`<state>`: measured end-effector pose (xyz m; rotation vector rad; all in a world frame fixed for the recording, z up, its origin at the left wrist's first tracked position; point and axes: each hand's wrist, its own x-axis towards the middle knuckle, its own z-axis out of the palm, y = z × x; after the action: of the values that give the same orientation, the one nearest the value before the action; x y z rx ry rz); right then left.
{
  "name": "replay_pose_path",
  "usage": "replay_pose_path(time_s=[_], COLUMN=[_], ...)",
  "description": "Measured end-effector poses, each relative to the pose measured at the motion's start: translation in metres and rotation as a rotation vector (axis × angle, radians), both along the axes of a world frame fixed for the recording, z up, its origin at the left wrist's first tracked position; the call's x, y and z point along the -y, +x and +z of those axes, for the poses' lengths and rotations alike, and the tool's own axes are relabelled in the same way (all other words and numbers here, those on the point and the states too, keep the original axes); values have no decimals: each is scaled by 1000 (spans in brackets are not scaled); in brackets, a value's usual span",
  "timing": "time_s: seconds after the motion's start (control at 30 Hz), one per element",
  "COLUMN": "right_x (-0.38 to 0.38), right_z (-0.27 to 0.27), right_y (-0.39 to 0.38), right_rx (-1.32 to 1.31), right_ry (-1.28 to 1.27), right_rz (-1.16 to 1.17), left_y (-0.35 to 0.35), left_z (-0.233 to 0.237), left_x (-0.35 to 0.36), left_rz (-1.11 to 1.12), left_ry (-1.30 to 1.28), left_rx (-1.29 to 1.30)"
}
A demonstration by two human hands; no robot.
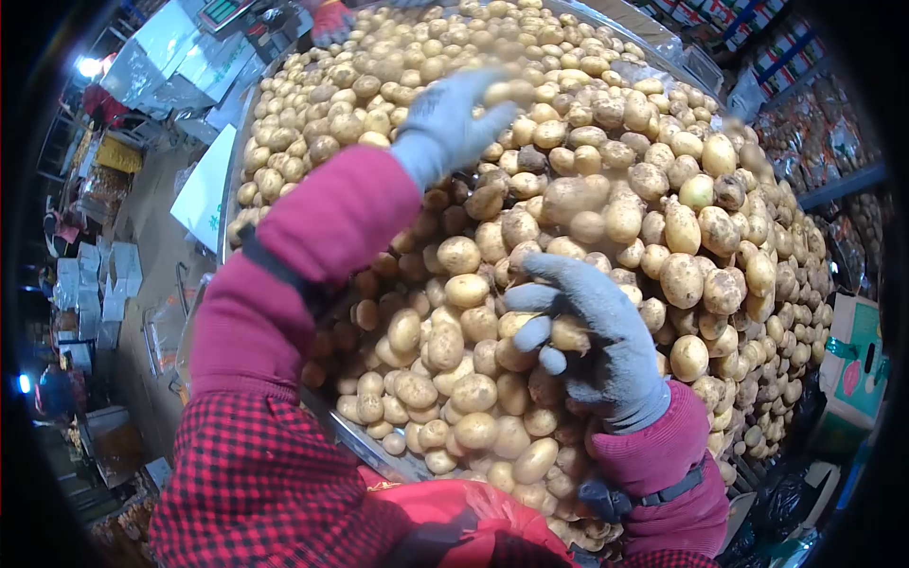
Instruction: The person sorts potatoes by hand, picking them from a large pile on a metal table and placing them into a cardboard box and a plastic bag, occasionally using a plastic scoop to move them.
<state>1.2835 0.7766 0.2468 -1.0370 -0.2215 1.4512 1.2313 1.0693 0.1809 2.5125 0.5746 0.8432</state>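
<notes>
A grey work glove covers my left hand (453,118), which reaches over the far part of the potato heap, slightly smeared by motion. Between its thumb and fingers sits a blurred potato (511,92). My right hand (606,341), also gloved in grey, is low over the near side of the heap. Its fingers curl around a small potato (570,333), partly covered by the glove. Yellow-brown potatoes, some coated with dark soil, surround both hands. A large blurred potato (576,197) shows between the hands, above the right one.
The heap lies on a metal-edged table (379,456). Across it, another person's red-gloved hand (331,23) is at the far edge. A green carton (852,355) stands at right. White boxes (112,279) are on the floor at left, and a digital scale (221,11) is at top left.
</notes>
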Motion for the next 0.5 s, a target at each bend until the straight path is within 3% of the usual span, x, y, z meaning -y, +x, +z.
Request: replay_pose_path(time_s=[0.07,0.13,0.27,0.37,0.5], right_x=[-1,-2,-4,-6,-6], right_z=[-1,3,10,4,-4], right_y=[1,1,4,5,1], right_rx=[-24,-31,119,-24,-24], right_ry=[9,-37,-74,-76,-40], right_rz=[12,22,145,105,54], left_y=[27,47,76,96,81], left_z=[-10,-34,-77,-72,-93], left_x=[-42,-72,-110,-115,-124], left_rz=[176,307,274,332,192], left_ry=[17,201,194,146,137], left_rx=[-372,-578,-564,-546,-433])
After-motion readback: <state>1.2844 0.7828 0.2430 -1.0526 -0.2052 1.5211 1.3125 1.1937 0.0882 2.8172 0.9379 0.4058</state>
